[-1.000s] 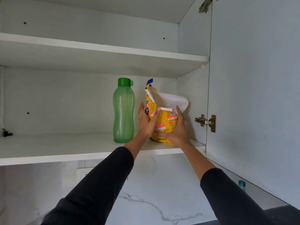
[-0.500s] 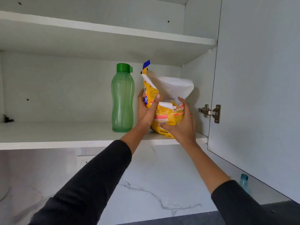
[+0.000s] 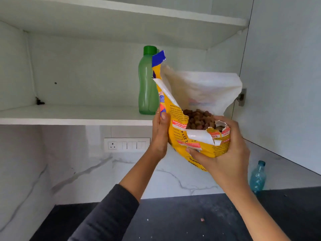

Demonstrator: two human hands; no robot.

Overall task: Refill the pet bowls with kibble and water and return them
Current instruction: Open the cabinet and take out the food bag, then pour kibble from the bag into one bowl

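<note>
While both hands grip it right of centre frame, the torn-open yellow kibble bag (image 3: 191,141) hangs clear of the white cupboard shelf (image 3: 73,117), brown kibble (image 3: 198,119) showing at its mouth. Right hand (image 3: 224,153) cups the base, left hand (image 3: 159,136) pinches the upright left edge. Long axis near vertical, mouth up; the dark countertop (image 3: 173,220) lies straight below. No bowls in view.

A home kitchen: an open white wall cupboard (image 3: 278,66) fills the upper frame, its shelf (image 3: 69,117) holding a green water bottle (image 3: 147,84). Below run a marble-patterned backsplash (image 3: 86,171) with a switch plate (image 3: 126,144) and a dark bench (image 3: 173,220) at the bottom.
</note>
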